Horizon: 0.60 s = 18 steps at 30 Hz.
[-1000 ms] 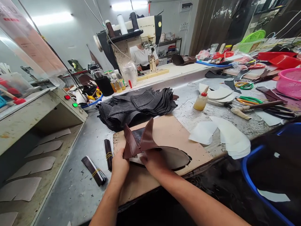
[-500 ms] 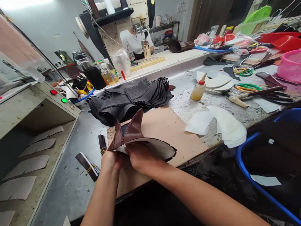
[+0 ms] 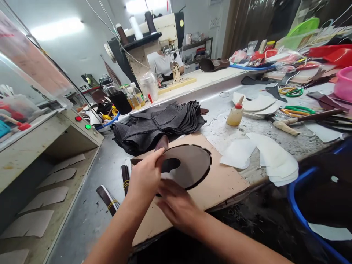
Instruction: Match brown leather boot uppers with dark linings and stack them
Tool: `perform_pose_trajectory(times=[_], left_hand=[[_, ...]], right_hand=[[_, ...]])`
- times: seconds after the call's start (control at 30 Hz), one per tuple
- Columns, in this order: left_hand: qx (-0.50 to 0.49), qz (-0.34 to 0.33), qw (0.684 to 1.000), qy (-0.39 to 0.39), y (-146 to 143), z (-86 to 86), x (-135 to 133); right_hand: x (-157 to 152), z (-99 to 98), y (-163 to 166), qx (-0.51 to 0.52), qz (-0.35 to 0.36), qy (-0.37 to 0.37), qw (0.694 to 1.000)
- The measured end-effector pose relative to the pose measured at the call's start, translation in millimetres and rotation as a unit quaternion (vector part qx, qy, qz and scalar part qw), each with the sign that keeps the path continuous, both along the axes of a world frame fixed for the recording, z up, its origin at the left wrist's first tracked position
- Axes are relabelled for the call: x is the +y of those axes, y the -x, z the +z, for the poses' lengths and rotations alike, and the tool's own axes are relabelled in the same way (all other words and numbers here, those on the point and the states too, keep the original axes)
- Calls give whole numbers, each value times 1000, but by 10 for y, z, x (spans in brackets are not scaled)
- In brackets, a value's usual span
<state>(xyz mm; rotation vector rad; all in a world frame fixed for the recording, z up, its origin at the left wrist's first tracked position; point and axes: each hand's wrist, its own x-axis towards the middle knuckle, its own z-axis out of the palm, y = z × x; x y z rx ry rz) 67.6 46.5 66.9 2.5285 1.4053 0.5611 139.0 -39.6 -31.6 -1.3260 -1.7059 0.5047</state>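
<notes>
A brown leather boot upper (image 3: pixel 192 167) is tilted over the tan board, its wide oval opening and pale lining turned up at me. Pinching its left rim, my left hand (image 3: pixel 145 170) has the thumb on top. My right hand (image 3: pixel 178 205) is closed at the lower edge, with its fingertips partly hidden beneath the piece and slightly blurred. Most of the brown outer side is hidden; one pointed flap (image 3: pixel 162 143) shows behind my left hand. The tan board (image 3: pixel 228 179) lies under both hands.
Behind the board is a stack of dark grey felt pieces (image 3: pixel 176 119). A glue bottle (image 3: pixel 235 115) and white cut pieces (image 3: pixel 275 157) are to the right. Banded strips (image 3: pixel 107 200) lie left. A sewing machine (image 3: pixel 167 33) stands at the back, a person behind it.
The boot upper has turned so its opening faces me. My left hand has moved up from underneath onto the rim; my right hand has come out of the opening to the lower edge.
</notes>
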Motion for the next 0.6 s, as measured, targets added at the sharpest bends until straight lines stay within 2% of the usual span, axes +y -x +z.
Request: perform_pose_trajectory(times=[0.07,0.13,0.17,0.23,0.27,0.37,0.43,0.53,0.6], left_hand=[[-86,25,996,6,88,-13,-83],[-220,80,972,28,144,-131,-236],[-288,109,950,48,154,-218,-323],[-381,161,906,93,157,-410,-485],[-392,181,895,113,163,-502,-547],[-316,244,901,169,227,-712,-650],[-284,269,886,249,285,-791,-675],[-366,273,800,390,324,-842,-706],[-408,264,762,427,317,-852,-725]], right_hand=[[-184,-36,-188,100,-4,111,989],[-180,-91,-354,225,-45,227,947],[-103,-109,-432,269,-76,248,927],[153,-117,-583,312,-137,230,911],[301,-109,-654,314,-160,212,911],[678,-84,-804,289,-191,173,922],[822,-98,-825,264,-192,155,933],[912,-167,-770,222,-193,128,947],[929,-222,-730,193,-194,113,955]])
